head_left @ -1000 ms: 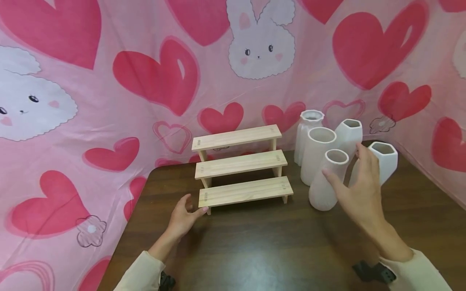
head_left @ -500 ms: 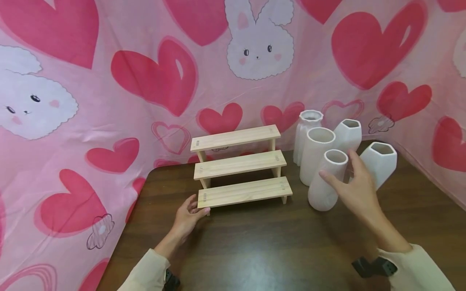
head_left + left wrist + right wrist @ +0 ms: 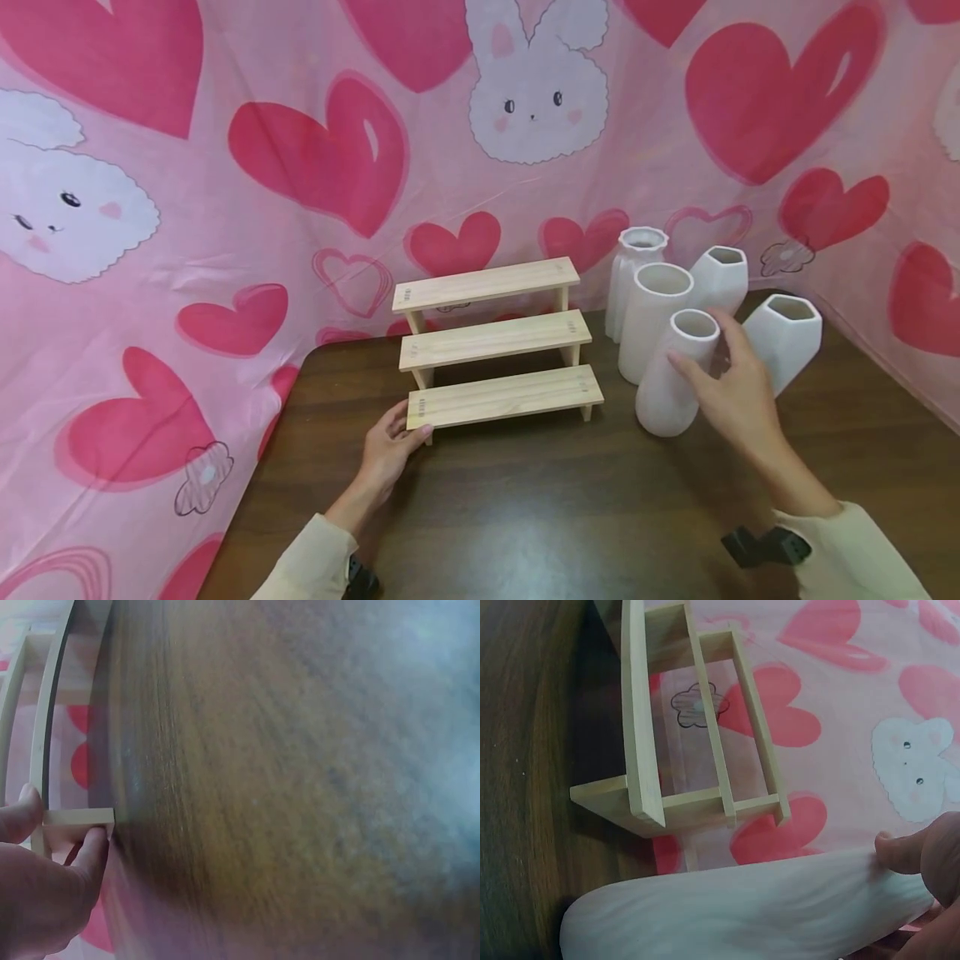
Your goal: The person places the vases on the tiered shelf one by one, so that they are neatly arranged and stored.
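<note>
My right grip pinches the upper part of the tapered white vase, round-mouthed, matt and ceramic-looking, the thumb laid on its near side and the fingers behind, mostly hidden; the vase is right of the pale wooden three-step stand, at the front of a white cluster, mouth upward, and seems to have its base on the dark wood-grain counter; I would judge it stiff, moderately heavy and breakable, the rim likely most prone to chipping; the right wrist view shows shallow ripples in the wall, which may help against slipping; the narrow neck looks the surest hold, though the weight probably sits low in the fuller body, so a high pinch could let it swing; the straight white cylinder vase stands just behind it and the white faceted vase is beyond my fingers, so a knock is the risk I see.

My right forearm comes in from the lower right, angled up and leftward; the left reaches up from the lower edge, its grip pinching the stand's bottom step at the left end, thumb at the front corner, a finger against the short leg; the stand looks light and stiff.
</note>
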Motion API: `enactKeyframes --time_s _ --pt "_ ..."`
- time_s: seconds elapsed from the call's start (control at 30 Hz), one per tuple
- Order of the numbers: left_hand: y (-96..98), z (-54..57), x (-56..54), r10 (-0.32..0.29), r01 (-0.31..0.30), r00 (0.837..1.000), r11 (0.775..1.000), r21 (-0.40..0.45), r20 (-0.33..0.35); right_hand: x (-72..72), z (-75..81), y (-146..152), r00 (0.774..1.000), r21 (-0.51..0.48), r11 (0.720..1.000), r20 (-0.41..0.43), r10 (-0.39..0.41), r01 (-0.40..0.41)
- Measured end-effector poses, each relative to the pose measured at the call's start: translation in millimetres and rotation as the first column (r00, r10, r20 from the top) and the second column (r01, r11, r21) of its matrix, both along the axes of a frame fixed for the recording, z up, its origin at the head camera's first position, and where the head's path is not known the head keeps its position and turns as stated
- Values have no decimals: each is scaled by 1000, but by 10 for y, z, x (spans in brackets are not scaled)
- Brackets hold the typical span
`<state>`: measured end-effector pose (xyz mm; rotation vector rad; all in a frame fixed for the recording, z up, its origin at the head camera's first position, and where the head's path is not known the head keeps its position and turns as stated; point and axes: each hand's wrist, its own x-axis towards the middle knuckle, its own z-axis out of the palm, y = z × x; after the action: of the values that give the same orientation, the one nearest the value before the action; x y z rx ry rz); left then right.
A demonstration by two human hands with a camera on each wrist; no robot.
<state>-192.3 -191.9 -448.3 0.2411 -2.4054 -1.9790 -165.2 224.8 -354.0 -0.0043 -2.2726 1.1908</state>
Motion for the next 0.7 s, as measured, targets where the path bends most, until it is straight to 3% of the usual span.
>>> enactKeyframes --time_s 0.5,0.7 --pt "-1 -30 -17 12 -12 1000 1000 18 -7 -12 20 72 995 -26 996 -31 -91 90" --pt "-3 -23 0 11 -10 1000 1000 26 -18 63 107 21 993 -82 990 -17 -113 111"
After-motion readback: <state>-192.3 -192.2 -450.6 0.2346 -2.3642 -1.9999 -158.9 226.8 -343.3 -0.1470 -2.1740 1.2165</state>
